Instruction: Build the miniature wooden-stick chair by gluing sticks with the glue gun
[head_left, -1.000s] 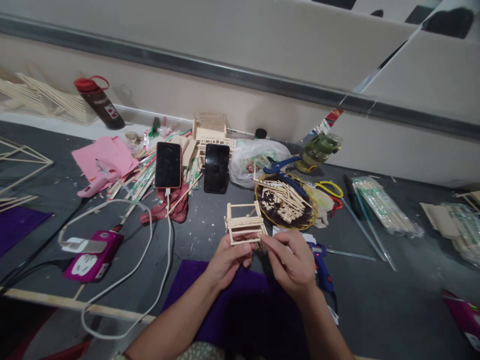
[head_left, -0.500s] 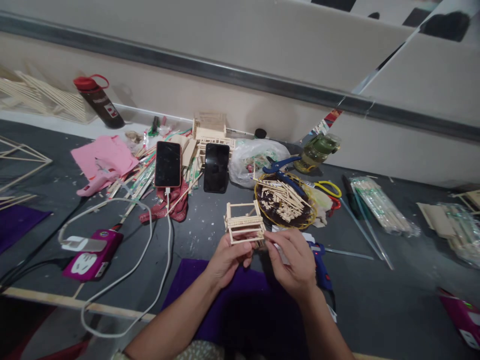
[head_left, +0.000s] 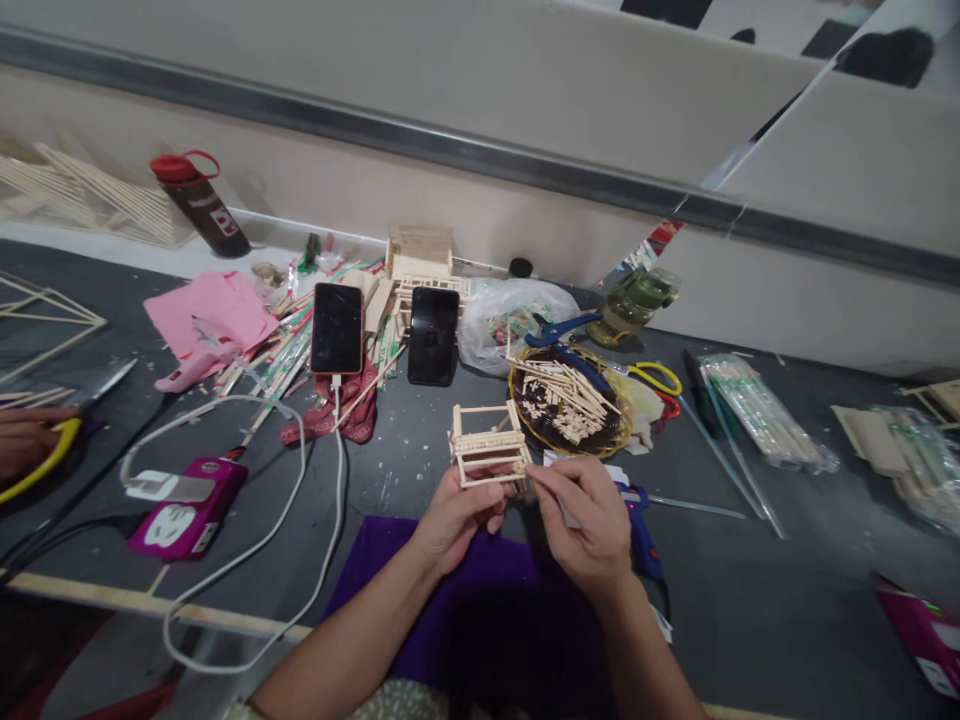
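Head view shows a dark table (head_left: pixel 750 590) against a pale wall (head_left: pixel 337 185), left grip (head_left: pixel 454 518) clamped on a stick frame (head_left: pixel 492 441), right grip (head_left: pixel 589 515) unclear

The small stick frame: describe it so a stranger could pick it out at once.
On the dark table, find the purple cloth in the near middle. Just beyond it, the left hand holds the small stick frame, with the right hand near its right end. Unlike the loose sticks in the basket, its sticks are joined into an open framework.
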